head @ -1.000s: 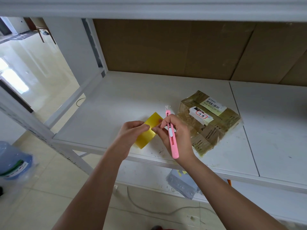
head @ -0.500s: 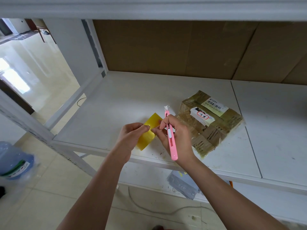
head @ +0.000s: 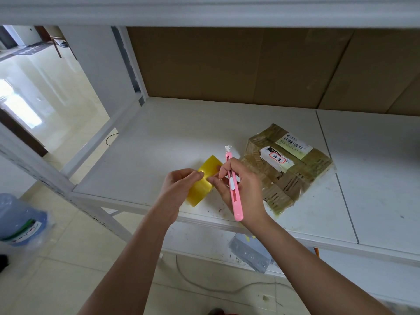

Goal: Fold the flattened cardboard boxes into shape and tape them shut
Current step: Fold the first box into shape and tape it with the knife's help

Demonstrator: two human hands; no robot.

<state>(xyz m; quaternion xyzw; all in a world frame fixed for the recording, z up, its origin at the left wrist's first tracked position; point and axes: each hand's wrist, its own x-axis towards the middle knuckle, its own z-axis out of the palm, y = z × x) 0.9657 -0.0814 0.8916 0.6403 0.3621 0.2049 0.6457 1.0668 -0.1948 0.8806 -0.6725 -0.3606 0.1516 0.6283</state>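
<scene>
White shelf (head: 159,142) (scuffed), tiled floor (head: 68,280).

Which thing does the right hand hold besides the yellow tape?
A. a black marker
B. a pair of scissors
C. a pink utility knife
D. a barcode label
C: the right hand grips a pink utility knife while pinching the yellow tape.
</scene>
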